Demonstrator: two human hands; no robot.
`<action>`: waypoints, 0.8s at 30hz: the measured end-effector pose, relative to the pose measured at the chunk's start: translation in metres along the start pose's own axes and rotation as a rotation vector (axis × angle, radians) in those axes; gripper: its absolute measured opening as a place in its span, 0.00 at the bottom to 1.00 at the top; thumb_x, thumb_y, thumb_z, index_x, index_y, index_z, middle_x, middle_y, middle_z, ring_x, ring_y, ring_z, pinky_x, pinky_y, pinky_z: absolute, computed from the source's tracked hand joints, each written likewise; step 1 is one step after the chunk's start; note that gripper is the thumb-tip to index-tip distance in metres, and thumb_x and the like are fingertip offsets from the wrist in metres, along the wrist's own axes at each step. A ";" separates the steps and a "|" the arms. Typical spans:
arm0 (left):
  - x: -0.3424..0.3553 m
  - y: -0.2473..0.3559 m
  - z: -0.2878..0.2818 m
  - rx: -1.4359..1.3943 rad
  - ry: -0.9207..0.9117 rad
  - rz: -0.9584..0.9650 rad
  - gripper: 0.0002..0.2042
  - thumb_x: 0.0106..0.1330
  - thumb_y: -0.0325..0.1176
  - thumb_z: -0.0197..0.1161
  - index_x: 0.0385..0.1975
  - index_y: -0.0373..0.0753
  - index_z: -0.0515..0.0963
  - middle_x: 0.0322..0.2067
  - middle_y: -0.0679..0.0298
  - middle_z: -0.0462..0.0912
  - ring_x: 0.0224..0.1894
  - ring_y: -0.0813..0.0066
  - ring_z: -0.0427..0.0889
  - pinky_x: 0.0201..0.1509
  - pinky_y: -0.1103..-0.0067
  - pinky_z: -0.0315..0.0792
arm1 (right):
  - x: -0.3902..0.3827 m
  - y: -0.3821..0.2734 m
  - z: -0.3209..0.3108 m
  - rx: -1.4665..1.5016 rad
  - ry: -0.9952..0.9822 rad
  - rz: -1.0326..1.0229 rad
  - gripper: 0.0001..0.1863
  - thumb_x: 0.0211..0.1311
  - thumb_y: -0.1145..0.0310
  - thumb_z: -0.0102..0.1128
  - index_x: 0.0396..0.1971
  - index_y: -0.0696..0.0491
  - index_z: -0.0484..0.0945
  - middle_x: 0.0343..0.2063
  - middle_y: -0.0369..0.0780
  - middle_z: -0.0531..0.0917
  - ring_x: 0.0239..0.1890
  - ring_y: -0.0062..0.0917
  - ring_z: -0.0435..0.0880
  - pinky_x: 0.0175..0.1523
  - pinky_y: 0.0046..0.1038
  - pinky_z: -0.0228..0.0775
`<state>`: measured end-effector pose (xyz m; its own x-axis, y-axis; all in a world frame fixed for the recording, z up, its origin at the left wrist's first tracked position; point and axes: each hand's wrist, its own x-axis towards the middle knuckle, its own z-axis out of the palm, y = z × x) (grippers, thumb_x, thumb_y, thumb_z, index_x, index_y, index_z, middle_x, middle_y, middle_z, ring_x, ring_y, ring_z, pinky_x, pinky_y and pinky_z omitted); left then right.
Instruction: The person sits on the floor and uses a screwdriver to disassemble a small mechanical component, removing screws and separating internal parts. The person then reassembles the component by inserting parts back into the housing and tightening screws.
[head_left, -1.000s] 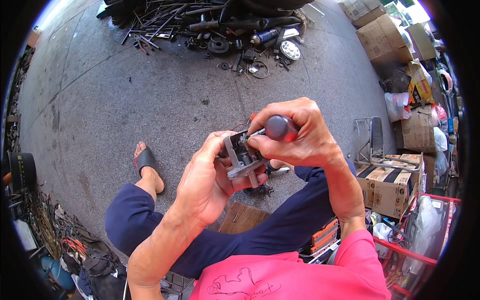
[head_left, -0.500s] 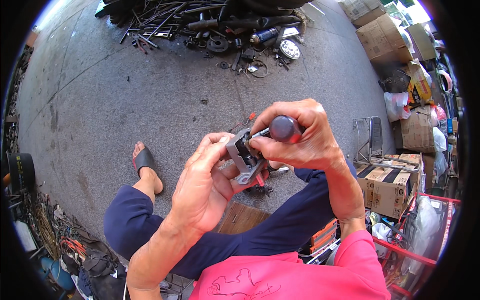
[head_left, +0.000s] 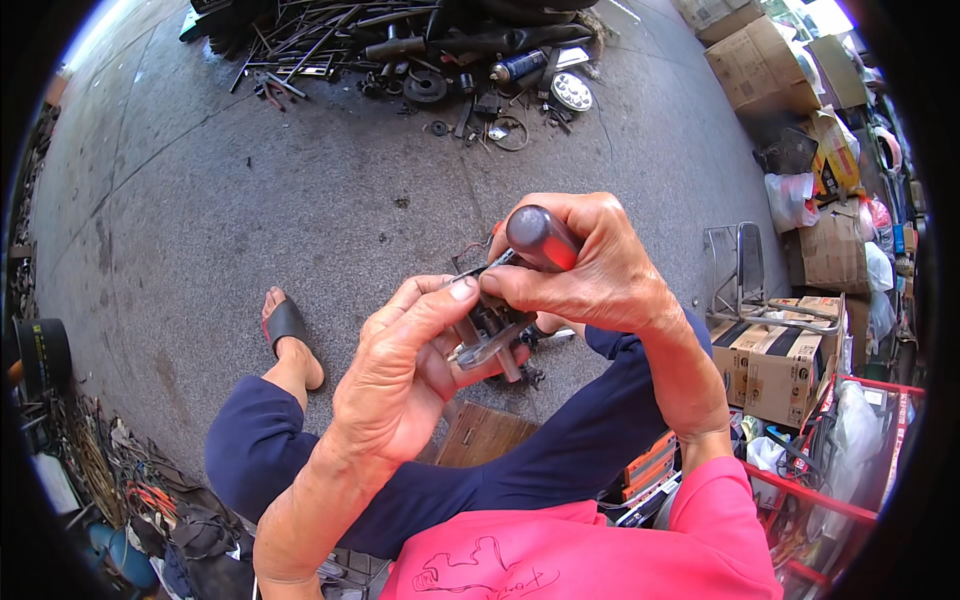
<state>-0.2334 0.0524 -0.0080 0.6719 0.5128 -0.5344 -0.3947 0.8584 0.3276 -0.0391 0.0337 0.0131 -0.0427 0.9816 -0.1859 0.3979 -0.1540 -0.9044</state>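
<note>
My left hand [head_left: 392,372] is closed around a small grey metal part [head_left: 488,348] with a dark middle and a short rod sticking out at its lower end. In my right hand [head_left: 607,272] is a screwdriver [head_left: 541,237] with a dark, red-patched handle. Its shaft points down and left toward the upper side of the metal part. My right thumb and left thumb nearly meet there, and they hide the screwdriver's tip. Both hands are held in front of me, above my knees.
Metal rods, tools, a blue spray can [head_left: 518,67] and a round perforated disc [head_left: 572,92] lie on the floor ahead. Cardboard boxes [head_left: 780,365] and a folding metal cart [head_left: 745,265] stand at right. Beneath my hands is a wooden block [head_left: 485,436]. Cables and bags crowd the lower left.
The metal part has been turned in my left hand, so its rod now points downward. My right hand and the screwdriver have shifted slightly left and up, and the handle is tilted differently.
</note>
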 end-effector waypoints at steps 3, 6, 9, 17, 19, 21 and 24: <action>-0.001 0.001 0.001 0.025 0.021 -0.003 0.11 0.67 0.33 0.57 0.41 0.32 0.71 0.38 0.54 0.80 0.39 0.61 0.84 0.43 0.65 0.82 | 0.000 -0.003 0.000 0.057 -0.019 0.044 0.10 0.50 0.71 0.74 0.29 0.57 0.80 0.20 0.32 0.80 0.19 0.11 0.78 0.19 0.15 0.69; 0.000 0.001 -0.007 -0.011 -0.013 -0.029 0.11 0.64 0.31 0.57 0.41 0.32 0.70 0.38 0.54 0.80 0.39 0.61 0.84 0.43 0.64 0.82 | 0.000 -0.008 0.000 0.100 -0.033 0.059 0.11 0.49 0.71 0.75 0.29 0.57 0.80 0.21 0.32 0.80 0.22 0.11 0.78 0.23 0.15 0.70; -0.001 0.000 -0.008 -0.022 -0.027 -0.037 0.12 0.63 0.30 0.56 0.42 0.31 0.70 0.39 0.54 0.79 0.41 0.60 0.83 0.43 0.63 0.81 | 0.000 -0.003 0.000 0.033 -0.064 0.001 0.11 0.48 0.71 0.76 0.28 0.57 0.80 0.22 0.32 0.81 0.25 0.11 0.77 0.27 0.16 0.70; -0.004 0.000 -0.004 -0.008 -0.018 -0.062 0.17 0.58 0.33 0.54 0.45 0.31 0.71 0.40 0.49 0.80 0.39 0.50 0.83 0.42 0.64 0.79 | -0.001 0.001 0.001 0.177 -0.077 0.013 0.12 0.47 0.71 0.77 0.27 0.57 0.80 0.22 0.32 0.80 0.26 0.12 0.76 0.30 0.17 0.68; -0.004 0.001 -0.010 -0.009 -0.108 -0.088 0.15 0.60 0.30 0.53 0.46 0.31 0.67 0.41 0.47 0.79 0.38 0.52 0.84 0.37 0.65 0.80 | -0.002 0.000 -0.001 0.165 -0.100 0.016 0.12 0.47 0.71 0.77 0.26 0.57 0.80 0.21 0.32 0.80 0.26 0.12 0.76 0.30 0.17 0.68; -0.005 -0.002 -0.007 -0.013 -0.060 -0.080 0.15 0.61 0.30 0.53 0.46 0.30 0.67 0.41 0.45 0.79 0.35 0.50 0.84 0.35 0.66 0.80 | -0.002 -0.002 -0.003 0.132 -0.136 0.033 0.12 0.47 0.71 0.77 0.26 0.57 0.80 0.21 0.32 0.80 0.26 0.12 0.75 0.30 0.17 0.68; -0.005 -0.001 -0.010 -0.052 -0.056 -0.105 0.14 0.62 0.29 0.53 0.46 0.31 0.68 0.41 0.46 0.79 0.37 0.50 0.84 0.36 0.66 0.80 | -0.001 -0.005 -0.002 0.042 -0.142 0.028 0.12 0.47 0.71 0.77 0.26 0.57 0.79 0.21 0.31 0.79 0.26 0.11 0.75 0.30 0.17 0.68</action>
<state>-0.2424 0.0491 -0.0136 0.7448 0.4201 -0.5184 -0.3514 0.9074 0.2305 -0.0390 0.0339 0.0185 -0.1624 0.9516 -0.2609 0.3618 -0.1885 -0.9130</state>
